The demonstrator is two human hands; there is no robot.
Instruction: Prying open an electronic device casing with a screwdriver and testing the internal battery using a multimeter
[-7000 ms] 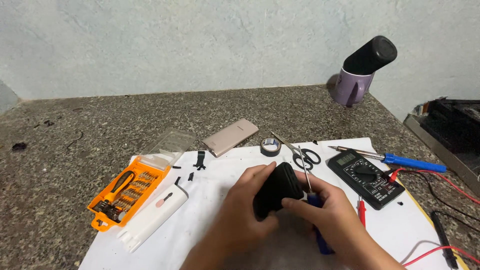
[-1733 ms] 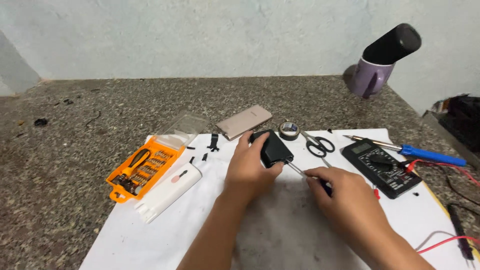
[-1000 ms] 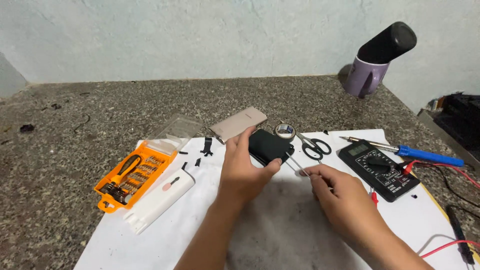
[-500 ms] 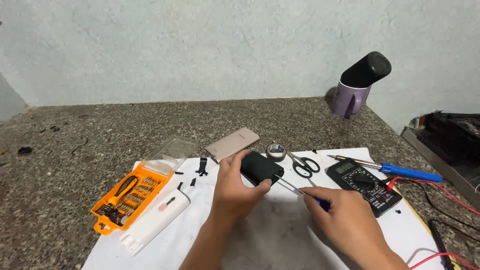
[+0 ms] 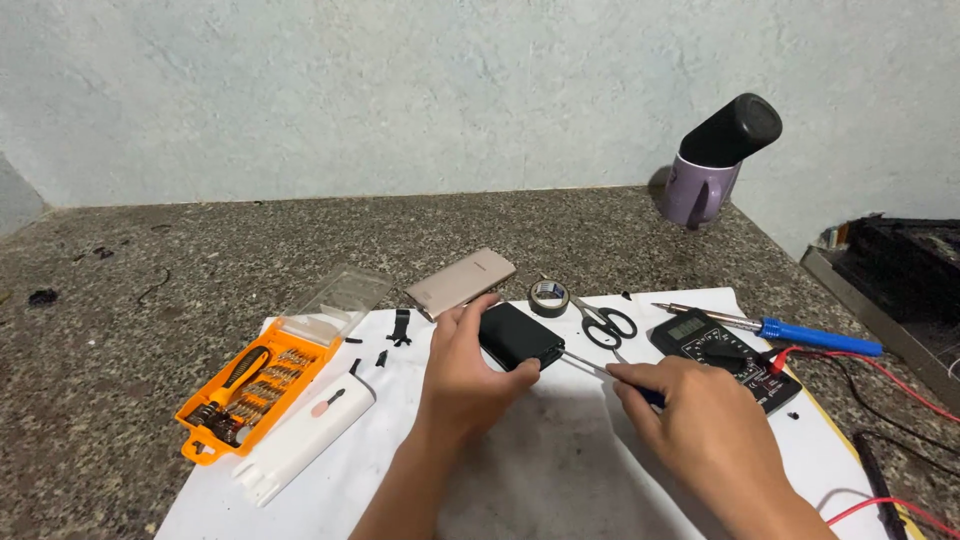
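Head camera, looking down: my left hand [image 5: 462, 365] grips the small black box [image 5: 519, 337], a rounded, power-bank-like casing, with my fingers curled over its near edge and my thumb along its left side, pinning it flat on the white paper sheet [image 5: 520, 470]. My right hand [image 5: 700, 420] is closed around the dark-handled screwdriver [image 5: 600, 368], and its thin metal shaft now reaches the right-hand end of the box, the tip touching or just inside the seam; I cannot tell which.

That is the change. A second ago my right hand sat back from the box with the tool pulled clear, and my left hand lay more loosely open over the casing. Half a second ago the shaft was coming in again. Now the tip is at the end face and my left grip has tightened. Seven seconds ago I had the box lifted in both hands; now it stays down on the sheet. I judge I am back to prying or probing at that end, steadying against the push.

Around the box, the black tape roll [image 5: 548, 297] and scissors [image 5: 606, 324] lie just behind it, the beige phone [image 5: 461, 282] beyond my fingers, the multimeter [image 5: 725, 350] to my right, and the orange bit case [image 5: 255, 385] and white case [image 5: 305, 438] to my left.
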